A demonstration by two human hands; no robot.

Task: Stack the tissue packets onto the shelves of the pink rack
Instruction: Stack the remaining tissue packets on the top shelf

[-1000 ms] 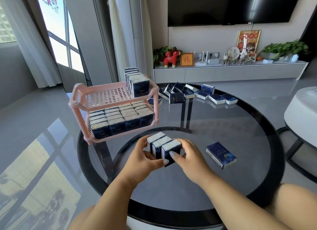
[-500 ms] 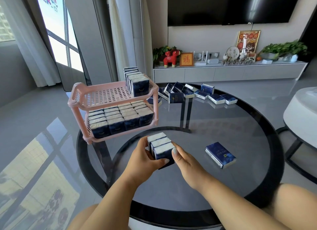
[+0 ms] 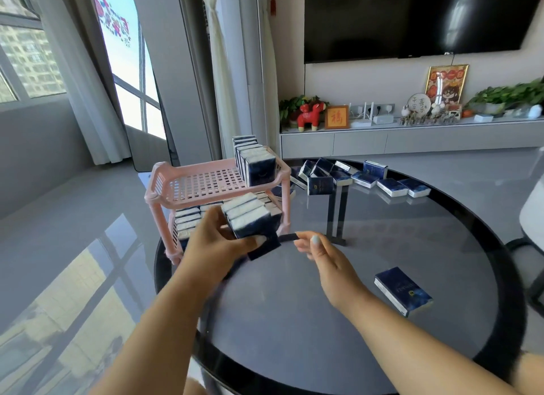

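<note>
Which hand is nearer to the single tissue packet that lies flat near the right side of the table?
The right hand: the single packet lies just to its right. The left hand is farther away, beside the pink rack.

1. We have a single view, a wide-angle camera worn on the person's head.
2. We look forward and down over both forearms onto the round glass worktop (image 3: 382, 277).
3. We sit close: the hands fill the lower middle, with the pink rack (image 3: 206, 185) just beyond them.
4. Further ahead we face the wall with the television (image 3: 412, 17), and the window (image 3: 29, 50) lies at left.
5. Straight lines bow near the edges.
</note>
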